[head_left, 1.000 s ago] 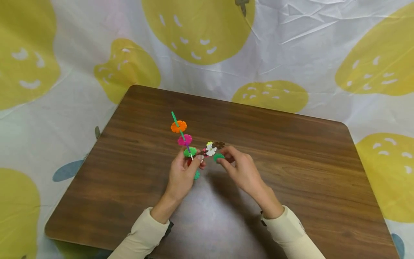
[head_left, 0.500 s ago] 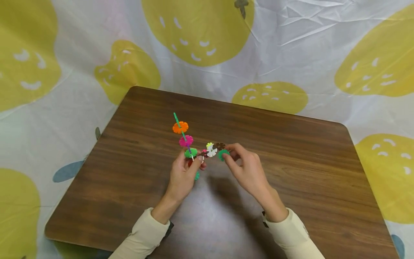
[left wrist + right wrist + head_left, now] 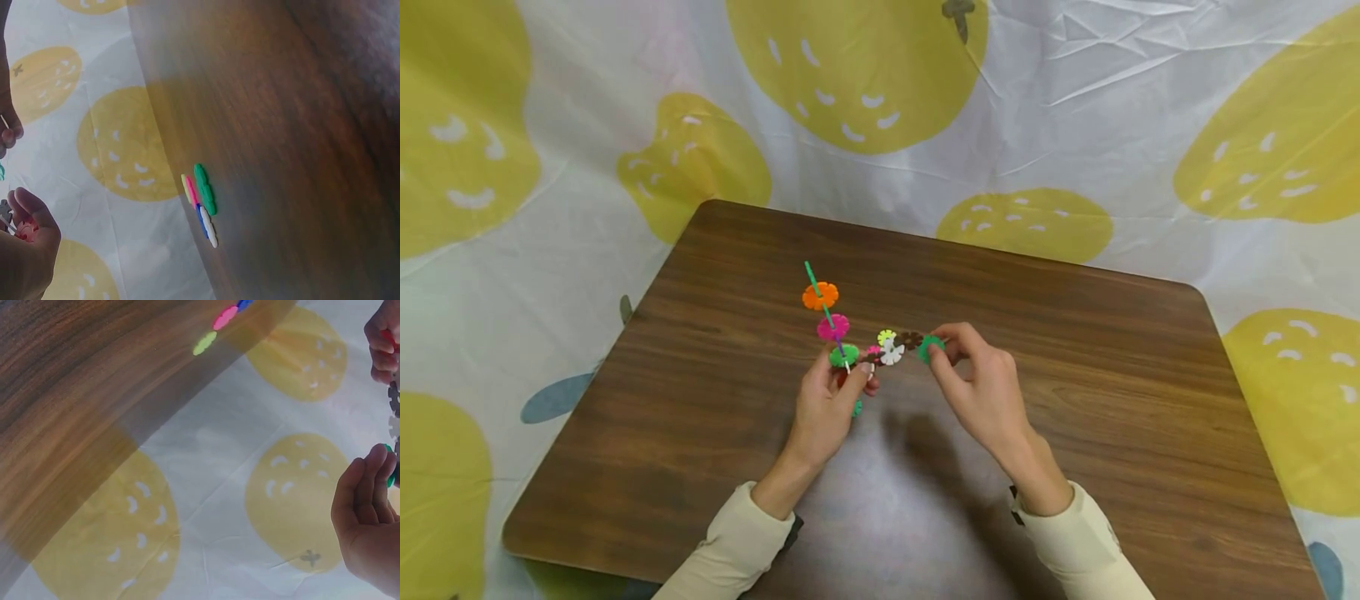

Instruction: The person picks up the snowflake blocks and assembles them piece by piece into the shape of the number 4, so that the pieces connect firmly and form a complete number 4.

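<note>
My left hand [image 3: 826, 400] grips a branching chain of notched plastic flower discs held above the table. One arm of the chain rises to the upper left, with an orange disc [image 3: 820, 296], a magenta disc [image 3: 833, 327] and a light green disc [image 3: 844, 356]. A shorter arm points right, ending in white [image 3: 892, 353], yellow [image 3: 887, 337] and brown [image 3: 912, 340] discs. Between thumb and fingers, my right hand [image 3: 981, 383] pinches a green disc [image 3: 931, 348] right at the brown disc's edge. Red pieces [image 3: 26, 231] show inside my left hand in the left wrist view.
Beneath both hands stretches a brown wooden table [image 3: 1075, 333]. Behind it hangs a white cloth [image 3: 880, 175] printed with yellow shapes. Near a table edge, the left wrist view shows a row of pieces, among them a green one [image 3: 205, 189] and a pink one [image 3: 191, 190].
My right hand has moved right and slightly up with the green disc, from below the white and brown discs to the brown disc's right side. The left hand has barely shifted.
</note>
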Tool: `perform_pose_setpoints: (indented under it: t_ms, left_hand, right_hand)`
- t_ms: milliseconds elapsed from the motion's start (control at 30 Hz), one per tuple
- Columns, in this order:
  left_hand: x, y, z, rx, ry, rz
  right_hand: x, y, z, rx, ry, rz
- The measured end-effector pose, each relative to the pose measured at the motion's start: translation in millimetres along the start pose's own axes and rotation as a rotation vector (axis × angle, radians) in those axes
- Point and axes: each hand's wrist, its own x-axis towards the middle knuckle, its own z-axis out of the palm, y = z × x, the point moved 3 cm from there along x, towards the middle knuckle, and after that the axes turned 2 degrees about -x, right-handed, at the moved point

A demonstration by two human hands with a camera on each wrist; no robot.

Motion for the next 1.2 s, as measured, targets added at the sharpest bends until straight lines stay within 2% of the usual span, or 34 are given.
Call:
perform_pose_setpoints:
  t_ms: [600,767,867,1000,1200]
  left_hand:
    - [0.0,-3.0,1.4,-0.012,-0.028,0.017]
    - [-0.3,-2.5,2.7,-0.017,-0.036,0.026]
    - [-0.6,-2.5,3.4,-0.013,-0.035,0.022]
    - [-0.8,-2.9,4.2,-0.011,-0.036,0.026]
    - [-2.1,-3.9,5.2,-0.010,-0.040,0.023]
  right_hand:
    - [5,-9,-12,0.044,0.179,-0.094]
    - [7,-31,-20,0.071,0.217,-0.114]
    - [8,-29,-18,0.080,0.229,-0.123]
    - [8,-14,-11,0.092,0.235,-0.127]
    - [9,-17,-11,0.087,0.240,-0.121]
